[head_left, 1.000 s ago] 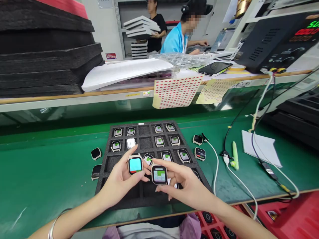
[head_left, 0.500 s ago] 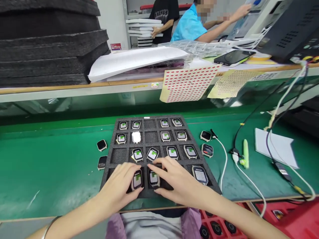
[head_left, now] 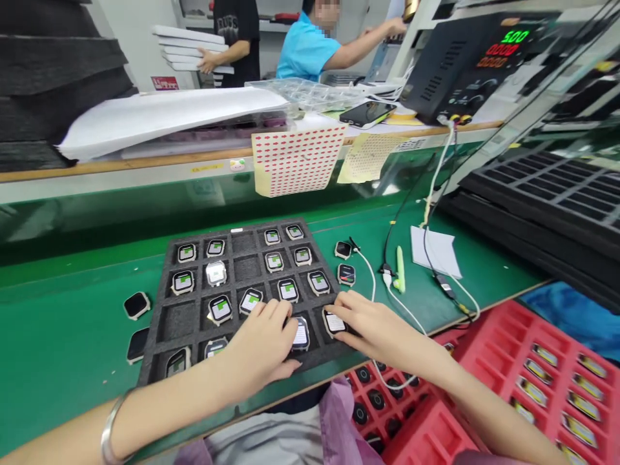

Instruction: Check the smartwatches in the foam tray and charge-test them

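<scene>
**Foam tray mostly filled, both hands on its front row**

Green matting covers the long bench [head_left: 72, 310] that fills the middle of the frame, with a raised shelf behind it carrying white sheets and a red-dotted sticker sheet [head_left: 296, 159]. At the upper right sits a black power supply [head_left: 465, 64] with lit digits; two other people work behind the shelf at the top of the frame. A red crate [head_left: 508, 361] of further units shows at lower right.

At centre lies the black foam tray [head_left: 194, 323], a grid of square pockets. By my count most pockets hold a lit smartwatch body; a few are bare, notably one in the left column of the third row and two in the middle of the upper rows. I judge the loading well advanced, with those gaps left. Four loose units lie on the mat outside it, two at its left edge and two at its right.

The left hand [head_left: 264, 345] rests palm down over the front row, fingers together and curled, their tips touching a watch [head_left: 300, 334] seated in its pocket. The right hand [head_left: 382, 329] lies just beside it toward the right of the frame, fingers extended and close together, tips on the neighbouring watch [head_left: 334, 321], also seated in the tray. Neither unit is lifted; whether either is actually pinched, I cannot tell.
</scene>
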A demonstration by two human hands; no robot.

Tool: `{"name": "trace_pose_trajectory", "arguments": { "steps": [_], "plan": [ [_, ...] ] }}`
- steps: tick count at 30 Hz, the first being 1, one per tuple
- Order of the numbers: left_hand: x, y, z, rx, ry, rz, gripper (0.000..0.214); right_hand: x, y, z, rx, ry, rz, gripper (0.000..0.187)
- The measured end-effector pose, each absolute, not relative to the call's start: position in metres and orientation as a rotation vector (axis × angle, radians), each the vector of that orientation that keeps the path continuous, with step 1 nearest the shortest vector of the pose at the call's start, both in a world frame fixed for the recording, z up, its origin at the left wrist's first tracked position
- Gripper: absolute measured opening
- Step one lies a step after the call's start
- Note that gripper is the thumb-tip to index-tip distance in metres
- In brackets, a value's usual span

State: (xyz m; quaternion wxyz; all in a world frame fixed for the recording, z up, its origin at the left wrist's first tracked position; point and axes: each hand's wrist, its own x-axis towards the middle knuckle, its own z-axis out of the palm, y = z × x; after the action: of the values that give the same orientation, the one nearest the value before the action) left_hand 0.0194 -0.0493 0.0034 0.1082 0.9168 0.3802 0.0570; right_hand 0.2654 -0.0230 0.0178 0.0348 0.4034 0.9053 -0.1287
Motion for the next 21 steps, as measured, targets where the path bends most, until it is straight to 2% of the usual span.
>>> {"name": "trace_pose_trajectory", "arguments": {
  "steps": [6, 12, 17, 21],
  "plan": [
    [0.055, -0.039, 0.015, 2.741, 1.05, -0.134, 0.03, 0.265, -0.01, 0.025, 1.077, 2.758, -0.438, 0.033],
    [0.065, -0.044, 0.007, 2.668, 1.238, -0.25, 0.035, 0.254, -0.019, 0.033, 0.934, 2.688, -0.06, 0.015],
    [0.07, -0.042, 0.0, 2.755, 1.218, -0.336, 0.036, 0.255, -0.017, 0.028, 0.918, 2.67, 0.006, 0.034],
    [0.066, -0.038, -0.011, 2.737, 1.169, -0.246, 0.04, 0.276, -0.005, 0.02, 0.915, 2.83, -0.355, 0.049]
  ]
}}
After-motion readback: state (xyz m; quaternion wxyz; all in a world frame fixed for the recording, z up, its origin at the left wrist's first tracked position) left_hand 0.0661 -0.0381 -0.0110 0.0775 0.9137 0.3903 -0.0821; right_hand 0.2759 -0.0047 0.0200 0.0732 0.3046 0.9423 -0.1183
